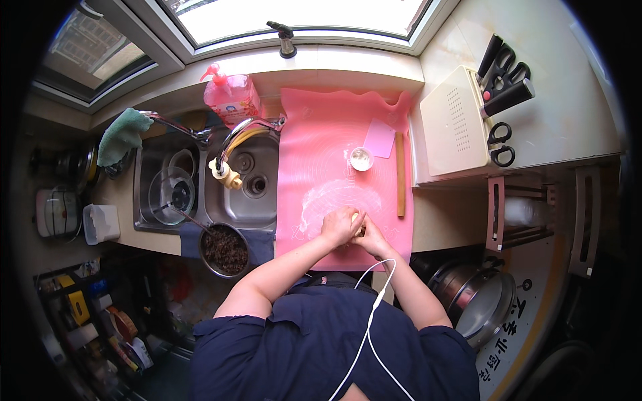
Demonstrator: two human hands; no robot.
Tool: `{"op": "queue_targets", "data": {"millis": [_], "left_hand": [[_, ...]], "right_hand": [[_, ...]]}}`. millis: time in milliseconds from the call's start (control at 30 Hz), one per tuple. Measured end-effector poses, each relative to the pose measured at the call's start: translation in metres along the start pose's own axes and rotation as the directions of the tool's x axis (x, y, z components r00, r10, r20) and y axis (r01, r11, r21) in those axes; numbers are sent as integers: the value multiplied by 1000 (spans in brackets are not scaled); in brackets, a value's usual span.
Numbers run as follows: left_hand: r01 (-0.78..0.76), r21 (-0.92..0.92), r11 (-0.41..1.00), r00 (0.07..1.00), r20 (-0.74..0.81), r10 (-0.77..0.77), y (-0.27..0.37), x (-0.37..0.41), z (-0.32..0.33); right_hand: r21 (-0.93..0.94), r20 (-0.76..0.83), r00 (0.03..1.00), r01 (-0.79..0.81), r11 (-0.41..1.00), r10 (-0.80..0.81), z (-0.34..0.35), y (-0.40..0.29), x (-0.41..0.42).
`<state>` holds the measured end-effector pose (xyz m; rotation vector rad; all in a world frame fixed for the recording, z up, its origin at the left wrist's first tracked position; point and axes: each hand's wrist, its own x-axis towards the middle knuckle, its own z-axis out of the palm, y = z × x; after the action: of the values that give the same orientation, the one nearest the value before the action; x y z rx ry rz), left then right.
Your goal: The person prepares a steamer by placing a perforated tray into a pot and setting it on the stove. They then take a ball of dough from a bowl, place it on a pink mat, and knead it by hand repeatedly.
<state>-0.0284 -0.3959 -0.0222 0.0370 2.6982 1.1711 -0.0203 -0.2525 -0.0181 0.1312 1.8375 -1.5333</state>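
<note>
Near the front edge of a pink silicone mat point(306, 130), my left hand point(338, 228) and my right hand point(373, 238) meet around a small piece of pale dough point(355, 217). The fingers cover most of it; a darker patch shows low between them, too small to make out. White flour point(321, 193) is smeared on the mat just beyond my hands. Farther back stands a small cup of white powder point(361, 159), beside a pink dough scraper point(379, 139). A wooden rolling pin point(400, 175) lies lengthwise along the mat's right side.
Left of the mat, a metal bowl of dark crumbly filling point(224, 250) sits at the counter's front edge, a utensil handle leaning out. Behind it are a double steel sink point(241, 200) and a faucet point(220, 160). A knife block point(454, 125) with scissors stands right. A white cable point(372, 321) hangs before me.
</note>
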Motion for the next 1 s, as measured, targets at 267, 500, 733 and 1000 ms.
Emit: {"op": "queue_targets", "data": {"millis": [267,500,733,1000], "left_hand": [[-299,126,946,927,-195,319,-26,12,28],[158,32,987,987,23,-159,-28,57,23],[527,-523,670,850,315,-422,-85,70,16],[58,-86,995,998,-7,-58,3,-21,-6]], "right_hand": [[-546,-423,878,-51,836,-223,27,29,5],[-723,-373,888,-97,684,-270,-1,28,53],[-572,166,922,380,727,-351,-8,-13,45],[-601,-89,936,223,767,-342,23,28,-10]]}}
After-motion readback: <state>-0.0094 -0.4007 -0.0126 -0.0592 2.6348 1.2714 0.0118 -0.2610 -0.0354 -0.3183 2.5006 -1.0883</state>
